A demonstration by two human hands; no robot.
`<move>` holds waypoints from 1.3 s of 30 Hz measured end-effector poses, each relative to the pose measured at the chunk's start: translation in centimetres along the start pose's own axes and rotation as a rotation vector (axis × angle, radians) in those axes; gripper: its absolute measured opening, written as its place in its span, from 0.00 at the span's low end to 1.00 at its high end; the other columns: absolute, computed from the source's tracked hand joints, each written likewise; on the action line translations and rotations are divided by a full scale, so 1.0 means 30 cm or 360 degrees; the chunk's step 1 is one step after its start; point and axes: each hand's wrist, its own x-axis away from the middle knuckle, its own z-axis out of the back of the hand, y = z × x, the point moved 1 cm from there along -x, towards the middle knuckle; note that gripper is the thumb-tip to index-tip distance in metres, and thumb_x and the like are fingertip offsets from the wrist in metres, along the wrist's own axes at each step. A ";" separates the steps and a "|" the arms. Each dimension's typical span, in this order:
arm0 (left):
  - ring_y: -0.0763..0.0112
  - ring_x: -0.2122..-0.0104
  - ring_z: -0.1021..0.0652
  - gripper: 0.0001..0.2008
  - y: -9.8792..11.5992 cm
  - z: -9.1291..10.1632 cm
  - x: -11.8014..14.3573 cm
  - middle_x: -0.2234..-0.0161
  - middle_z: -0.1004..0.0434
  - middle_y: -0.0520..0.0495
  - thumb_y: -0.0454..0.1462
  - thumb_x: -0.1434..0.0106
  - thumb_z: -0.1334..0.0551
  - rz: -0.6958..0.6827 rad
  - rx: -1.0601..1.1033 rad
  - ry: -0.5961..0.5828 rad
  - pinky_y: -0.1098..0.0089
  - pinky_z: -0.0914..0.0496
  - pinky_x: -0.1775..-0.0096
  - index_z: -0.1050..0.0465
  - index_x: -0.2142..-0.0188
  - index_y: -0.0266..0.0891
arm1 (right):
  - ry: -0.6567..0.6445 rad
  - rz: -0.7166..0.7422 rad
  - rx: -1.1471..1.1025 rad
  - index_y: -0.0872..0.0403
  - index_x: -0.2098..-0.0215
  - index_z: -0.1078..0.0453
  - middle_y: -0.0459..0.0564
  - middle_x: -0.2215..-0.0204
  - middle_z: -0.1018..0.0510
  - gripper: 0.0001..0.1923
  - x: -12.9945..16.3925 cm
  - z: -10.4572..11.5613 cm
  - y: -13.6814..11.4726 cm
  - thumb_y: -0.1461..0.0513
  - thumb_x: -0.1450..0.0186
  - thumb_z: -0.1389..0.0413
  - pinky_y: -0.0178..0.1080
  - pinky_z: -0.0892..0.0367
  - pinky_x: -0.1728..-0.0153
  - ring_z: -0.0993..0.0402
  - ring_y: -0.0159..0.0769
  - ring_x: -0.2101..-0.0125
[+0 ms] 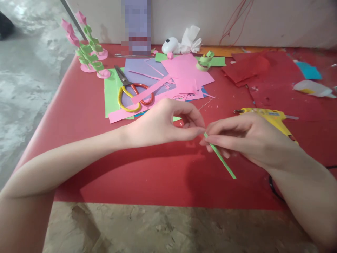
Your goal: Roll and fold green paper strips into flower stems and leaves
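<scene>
Over the red table [147,175], both my hands meet at one end of a thin green paper strip [222,162]. My left hand [164,123] pinches the strip's top end between thumb and forefinger. My right hand [244,137] grips the same end from the right, fingers curled over it. The free end of the strip slants down and to the right, toward me. Just behind my right hand lies a yellow glue gun [271,117].
Scissors [131,93] with yellow and orange handles rest on a pile of pink, purple and green paper sheets [181,75]. Paper flowers [88,49] stand at the far left. Red paper [247,68], a green curl [205,61], a white bottle [312,88] lie farther back.
</scene>
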 end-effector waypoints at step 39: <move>0.82 0.74 0.27 0.05 0.019 -0.039 0.020 0.75 0.25 0.52 0.33 0.39 0.40 -0.0390 -0.0074 0.0194 0.77 0.32 0.69 0.31 0.71 0.34 | 0.0597 0.0307 0.0164 0.51 0.79 0.29 0.36 0.86 0.31 0.07 0.073 -0.089 -0.056 0.66 0.44 0.42 0.21 0.42 0.88 0.39 0.18 0.87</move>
